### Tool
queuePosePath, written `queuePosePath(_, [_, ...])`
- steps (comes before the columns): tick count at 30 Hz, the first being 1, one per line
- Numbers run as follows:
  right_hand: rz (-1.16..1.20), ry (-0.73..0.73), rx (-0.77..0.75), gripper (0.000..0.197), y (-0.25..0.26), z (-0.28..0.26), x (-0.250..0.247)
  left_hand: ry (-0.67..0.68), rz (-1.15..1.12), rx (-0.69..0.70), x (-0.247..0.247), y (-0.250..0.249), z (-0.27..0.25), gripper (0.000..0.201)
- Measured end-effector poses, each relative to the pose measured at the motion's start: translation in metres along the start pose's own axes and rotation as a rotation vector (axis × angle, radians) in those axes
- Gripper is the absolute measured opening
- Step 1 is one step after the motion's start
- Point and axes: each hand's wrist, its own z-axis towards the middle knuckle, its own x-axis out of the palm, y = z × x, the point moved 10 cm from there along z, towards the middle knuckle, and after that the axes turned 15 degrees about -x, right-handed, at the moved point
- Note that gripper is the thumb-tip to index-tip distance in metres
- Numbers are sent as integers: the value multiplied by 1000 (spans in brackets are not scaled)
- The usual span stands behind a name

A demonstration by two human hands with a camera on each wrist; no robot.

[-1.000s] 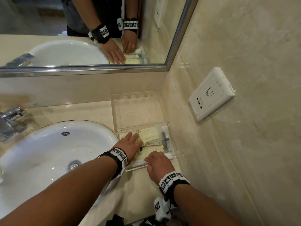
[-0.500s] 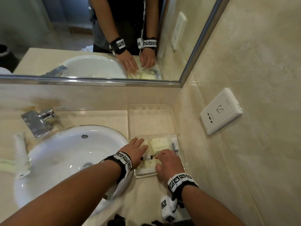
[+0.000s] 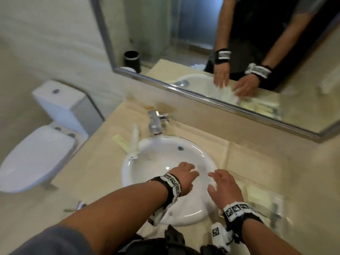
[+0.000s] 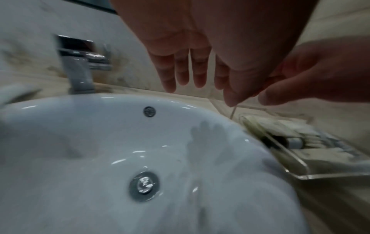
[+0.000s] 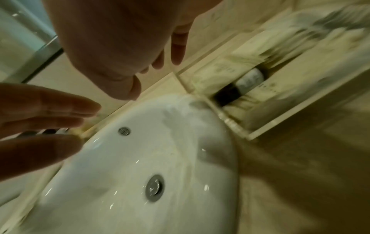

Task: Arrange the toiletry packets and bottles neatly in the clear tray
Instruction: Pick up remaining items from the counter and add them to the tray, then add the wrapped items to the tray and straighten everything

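The clear tray (image 3: 279, 196) lies on the counter right of the sink and holds cream packets (image 5: 224, 69) and a small dark-capped bottle (image 5: 248, 79). A pale yellow packet (image 3: 122, 143) and a white tube-like packet (image 3: 134, 138) lie on the counter left of the sink, beside the faucet. My left hand (image 3: 190, 171) and right hand (image 3: 216, 180) hover side by side above the sink bowl, fingers straight and holding nothing. In the left wrist view my left hand (image 4: 190, 79) hangs over the basin with the tray (image 4: 296, 166) to its right.
The white sink (image 3: 147, 162) with its chrome faucet (image 3: 156, 124) fills the middle of the beige counter. A mirror (image 3: 202, 52) runs along the back wall. A toilet (image 3: 40, 150) stands to the left. A small metal item (image 3: 79, 206) lies near the counter's front edge.
Both hands have left the tray and moved left over the sink, empty. The view has swung left, bringing the toilet and the loose packets by the faucet into sight.
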Motion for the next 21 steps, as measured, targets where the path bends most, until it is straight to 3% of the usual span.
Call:
queuePosePath(11, [36, 192, -275, 47, 154, 91, 46, -4, -82, -346, 3, 193, -40, 53])
queuePosePath(17, [37, 265, -302, 50, 206, 131, 70, 14, -96, -551, 0, 285, -63, 55])
queuePosePath(21, [30, 285, -289, 52, 233, 157, 78, 6, -70, -588, -12, 323, -61, 57])
